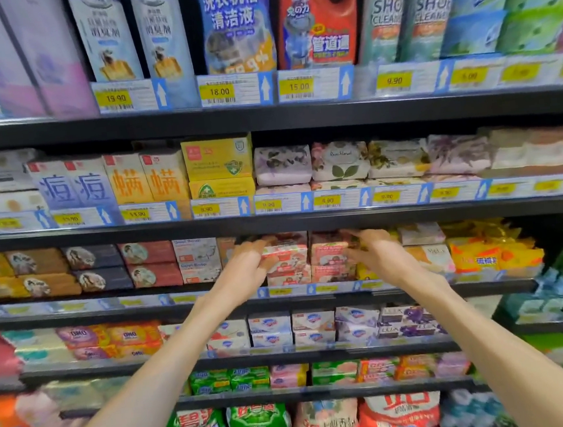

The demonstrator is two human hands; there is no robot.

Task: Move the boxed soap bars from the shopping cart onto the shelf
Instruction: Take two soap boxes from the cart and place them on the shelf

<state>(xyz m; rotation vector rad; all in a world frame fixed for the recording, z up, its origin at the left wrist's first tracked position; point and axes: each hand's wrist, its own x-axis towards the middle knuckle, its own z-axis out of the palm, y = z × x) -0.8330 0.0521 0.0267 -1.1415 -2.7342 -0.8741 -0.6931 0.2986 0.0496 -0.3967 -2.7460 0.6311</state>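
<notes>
1. A tall black metal store shelf unit [299, 116] fills the view, with 7 shelf levels showing, each fronted by a strip of blue-and-yellow price tags [218, 91].
2. On the top level stand 2 white upright deodoriser cartons [104, 34], 1 blue cleaning-liquid pouch [235, 26], 1 red drain-cleaner bottle [319, 19] and 2 pale shoe-cleaner bottles [382, 17].
3. The 2nd level holds 2 lilac boxes [73, 187], 2 orange boxes [148, 180], 2 stacked yellow boxes [219, 159] and a row of 4 floral paper-wrapped soaps [340, 160].
4. On the 3rd level, 2 stacks of pink-and-white boxed soap bars [328, 257] stand side by side at the shelf front; each stack shows about 3 boxes, though blur makes the count unsure.
5. 2 bare forearms reach up to this level.
6. The left hand [250, 267] grips the top box of the left stack [285, 257], fingers curled over its upper left edge.
7. The right hand [375, 252] touches the right side of the right stack, fingers bent onto it; whether it grips cannot be told.
</notes>
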